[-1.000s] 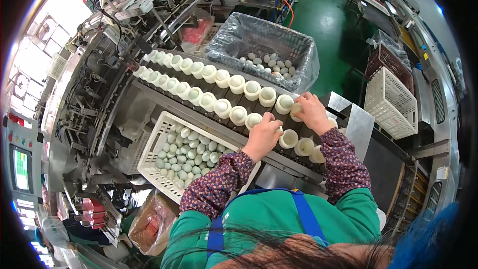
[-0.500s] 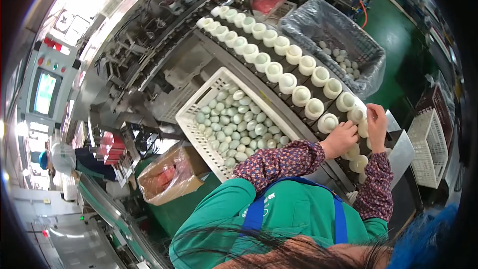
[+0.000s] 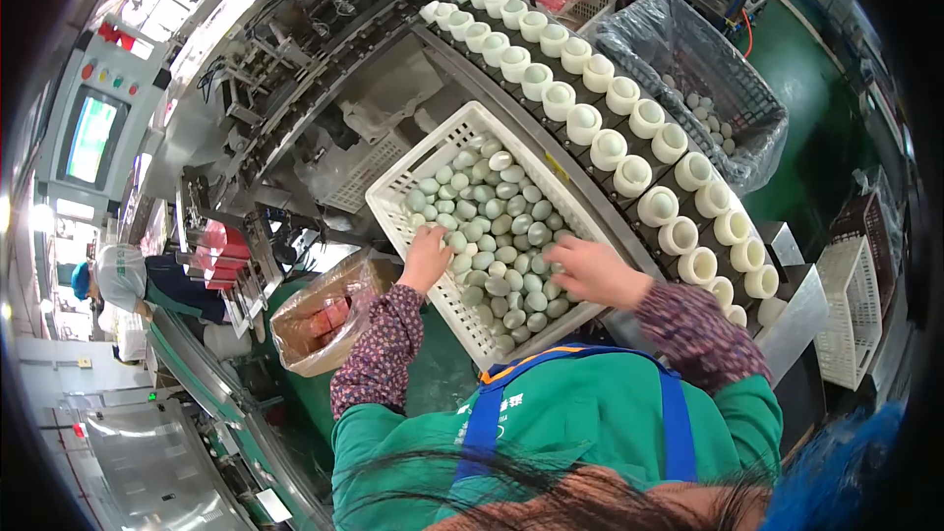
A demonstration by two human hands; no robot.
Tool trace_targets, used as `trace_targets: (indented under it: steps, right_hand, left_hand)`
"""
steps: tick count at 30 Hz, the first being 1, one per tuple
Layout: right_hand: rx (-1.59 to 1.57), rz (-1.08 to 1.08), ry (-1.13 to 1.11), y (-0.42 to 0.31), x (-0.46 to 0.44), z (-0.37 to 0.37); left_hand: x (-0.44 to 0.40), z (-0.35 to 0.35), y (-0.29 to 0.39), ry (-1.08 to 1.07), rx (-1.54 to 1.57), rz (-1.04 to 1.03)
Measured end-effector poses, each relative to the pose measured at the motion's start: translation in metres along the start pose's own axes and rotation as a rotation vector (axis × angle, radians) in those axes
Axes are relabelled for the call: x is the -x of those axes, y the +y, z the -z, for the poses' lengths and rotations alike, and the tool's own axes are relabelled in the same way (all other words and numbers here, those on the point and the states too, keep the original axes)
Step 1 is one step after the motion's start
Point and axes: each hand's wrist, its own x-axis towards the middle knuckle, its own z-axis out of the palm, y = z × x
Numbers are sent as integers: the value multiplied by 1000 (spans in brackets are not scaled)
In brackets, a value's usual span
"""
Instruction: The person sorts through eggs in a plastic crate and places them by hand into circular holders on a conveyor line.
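Note:
A white plastic crate (image 3: 396, 254) in front of me holds many pale green-grey eggs (image 3: 499, 226). My left hand (image 3: 427, 258) reaches over the crate's left side, its bent fingers apart and touching the eggs there. At the right side, my right hand (image 3: 595, 271) lies low over the eggs with its fingers spread loosely; its fingertips partly hide the eggs beneath. Beyond the crate, a conveyor (image 3: 615, 192) carries two rows of white cups. Many of the farther cups have eggs in them, while a near cup (image 3: 698, 265) looks empty.
A plastic-lined bin (image 3: 678, 34) with some eggs stands beyond the conveyor. To the left are a cardboard box (image 3: 305, 334) lined with clear plastic and a control panel (image 3: 93, 138). Another white crate (image 3: 848, 305) stands at right. A person (image 3: 123, 280) is at far left.
Both hands have moved left from the cups at the conveyor's near end to the eggs in the crate. My head view has shifted slightly, and the near cups are now uncovered.

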Motion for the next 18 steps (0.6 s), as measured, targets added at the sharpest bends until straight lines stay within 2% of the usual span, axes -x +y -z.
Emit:
trace_targets:
  steps: [2,4,5,8,10,13,17,18]
  right_hand:
    - [109,-60,-6,24,-45,-45]
    - [187,-104,-11,49,-80,-76]
    - [203,-143,18,60,-91,-87]
    - [223,-140,85,80,-112,-113]
    - [316,-299,-32,73,-123,-120]
    - [339,-321,-53,76,-131,-128]
    - [248,-328,-127,79,-130,-122]
    - [206,-343,-155,76,-125,-114]
  left_hand:
    - [-3,0,-1,-43,-55,67]
    - [-11,-10,16,-267,16,181]
    - [-14,-28,4,-286,-61,136]
    - [-13,-47,25,-260,-206,142]
    - [-22,-52,31,-256,-202,217]
    - [-32,-58,39,-291,-122,185]
    - [-35,-71,51,-221,-309,68]
    - [-31,-75,52,-177,-261,41]
